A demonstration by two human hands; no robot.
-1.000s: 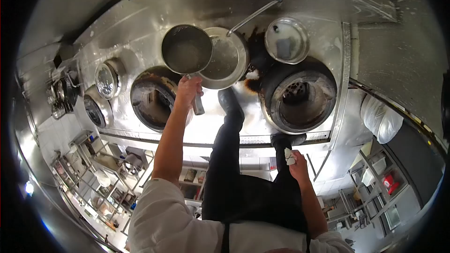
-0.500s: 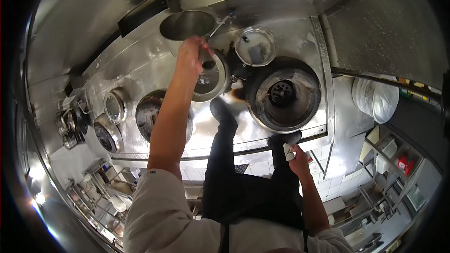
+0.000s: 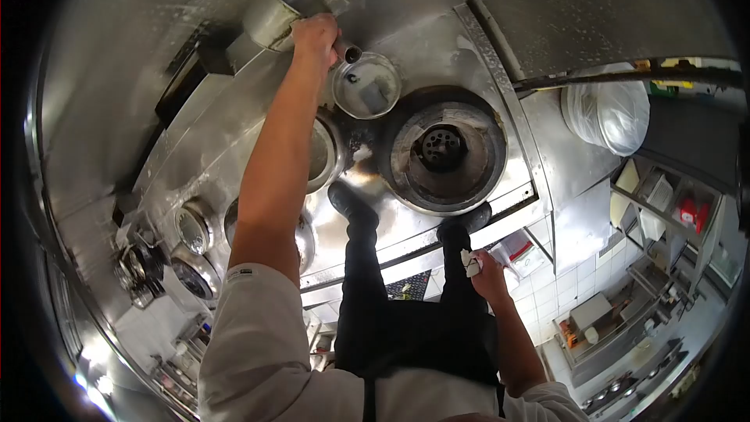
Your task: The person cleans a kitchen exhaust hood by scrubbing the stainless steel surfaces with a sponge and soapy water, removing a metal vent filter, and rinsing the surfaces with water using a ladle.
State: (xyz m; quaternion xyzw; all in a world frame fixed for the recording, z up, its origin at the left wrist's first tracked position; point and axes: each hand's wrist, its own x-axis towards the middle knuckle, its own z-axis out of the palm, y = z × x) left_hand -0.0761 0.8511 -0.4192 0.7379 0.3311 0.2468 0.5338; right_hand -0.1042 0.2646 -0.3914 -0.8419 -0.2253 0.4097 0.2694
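My left hand is wrapped around the tubular handle of a deep metal pot. The pot is tilted and raised near the back of the steel range, its mouth partly in sight. Just below the handle's end is a round metal bowl holding cloudy liquid and a grey piece. Lower right, my right hand is closed on a crumpled white cloth, held beside my leg.
A large wok burner lies open right of centre. My shoes rest on the range's steel top. Further burner rings and round pots stand to the left. A plastic-covered stack is at right, above shelves.
My left hand has carried the pot up and toward the back left, tilting it. The view has shifted and turned slightly. My right hand keeps hold of the cloth.
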